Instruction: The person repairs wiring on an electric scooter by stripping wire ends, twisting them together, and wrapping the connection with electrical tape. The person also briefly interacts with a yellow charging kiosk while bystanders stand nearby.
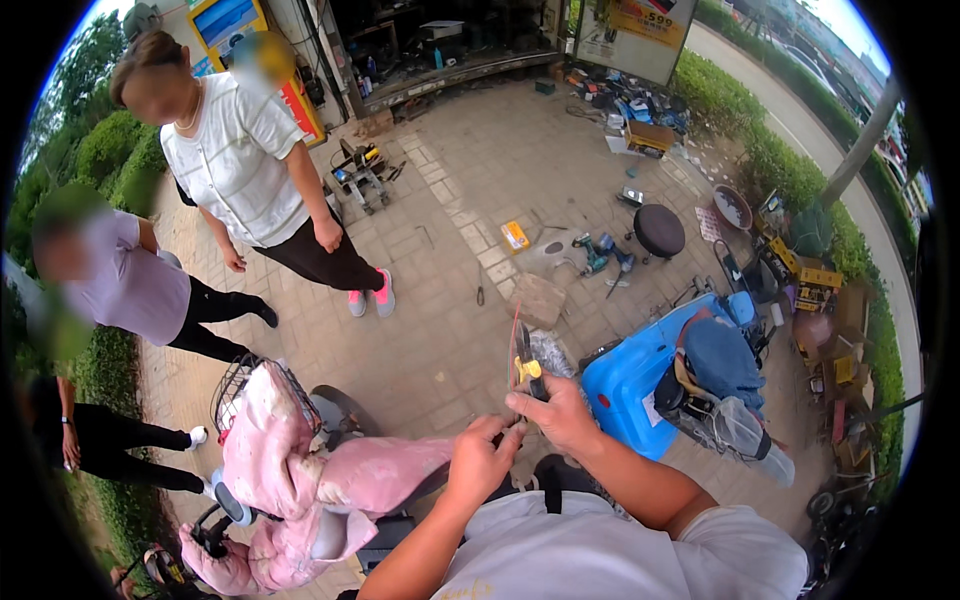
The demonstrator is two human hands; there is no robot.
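My right hand [562, 415] is closed around a pair of pliers [530, 369] with yellow and black handles, its jaws pointing up and away from me. My left hand [482, 460] is pinched close beside it, fingertips nearly touching the right hand. Thin red and green wires [514, 345] rise alongside the pliers and run down toward the left fingertips. The wire ends are hidden by my fingers. Just left of my left hand lies the pink padded cover [385, 474] of a scooter.
A blue scooter body [630, 385] stands at right. Beyond are a round black stool [660, 231], power drills [597, 252] and a yellow box [515, 236] on the paving. A person in a white top [240, 150] and another in lilac [135, 265] stand at left.
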